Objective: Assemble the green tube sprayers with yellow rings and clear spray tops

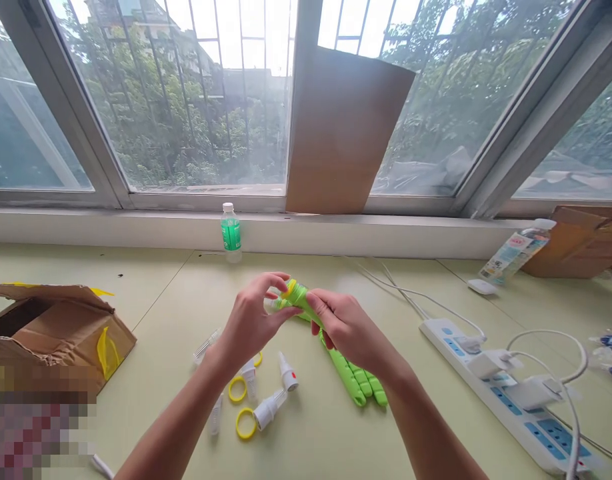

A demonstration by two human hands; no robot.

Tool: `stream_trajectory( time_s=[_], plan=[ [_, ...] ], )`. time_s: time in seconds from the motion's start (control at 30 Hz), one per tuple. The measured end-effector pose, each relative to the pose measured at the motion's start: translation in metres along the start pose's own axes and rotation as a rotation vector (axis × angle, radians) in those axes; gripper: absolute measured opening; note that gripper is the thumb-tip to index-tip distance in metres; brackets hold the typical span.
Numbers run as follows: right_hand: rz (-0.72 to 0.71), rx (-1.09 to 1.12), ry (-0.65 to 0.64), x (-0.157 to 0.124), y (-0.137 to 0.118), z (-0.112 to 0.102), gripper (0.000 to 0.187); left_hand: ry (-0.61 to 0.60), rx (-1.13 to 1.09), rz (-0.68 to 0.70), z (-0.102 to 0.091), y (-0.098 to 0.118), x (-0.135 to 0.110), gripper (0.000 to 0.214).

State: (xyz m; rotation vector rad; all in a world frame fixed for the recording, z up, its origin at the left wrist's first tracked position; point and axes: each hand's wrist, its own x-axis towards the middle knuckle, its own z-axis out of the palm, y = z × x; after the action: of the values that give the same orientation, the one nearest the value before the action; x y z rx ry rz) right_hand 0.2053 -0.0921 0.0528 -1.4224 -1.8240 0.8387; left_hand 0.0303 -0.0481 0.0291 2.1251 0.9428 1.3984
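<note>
The right hand (340, 321) grips a green tube (302, 299), the left hand (253, 308) its yellow ring (289, 288), apparently mid-fitting, which next needs steady alignment.

No words legible. Printed labels on green-labelled bottle (231, 235), left of power strip (523, 411), and tilted bottle (515, 255), beyond strip: too small to read.

daylight enters grey-framed windows (259, 147) facing trees (156, 133), above a pale-green table (166, 327).
</note>
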Motion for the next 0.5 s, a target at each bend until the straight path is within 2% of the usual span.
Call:
stream_trajectory(
  time_s=[0.2,0.33,0.5],
  plan=[
    [-0.002,0.002,0.005,0.0012,-0.0022,0.0007,0.042,0.036,-0.002,0.037,0.0013,-0.0015,-0.0013,0.021],
    [-0.002,0.076,0.004,0.0001,-0.0010,-0.0022,0.025,0.074,-0.004,0.001,0.0008,0.0007,-0.0002,0.022],
    [-0.023,0.136,0.011,0.0015,0.0029,-0.0026,0.020,0.119,0.001,-0.016,0.0034,0.0016,-0.0002,0.024]
  ],
)
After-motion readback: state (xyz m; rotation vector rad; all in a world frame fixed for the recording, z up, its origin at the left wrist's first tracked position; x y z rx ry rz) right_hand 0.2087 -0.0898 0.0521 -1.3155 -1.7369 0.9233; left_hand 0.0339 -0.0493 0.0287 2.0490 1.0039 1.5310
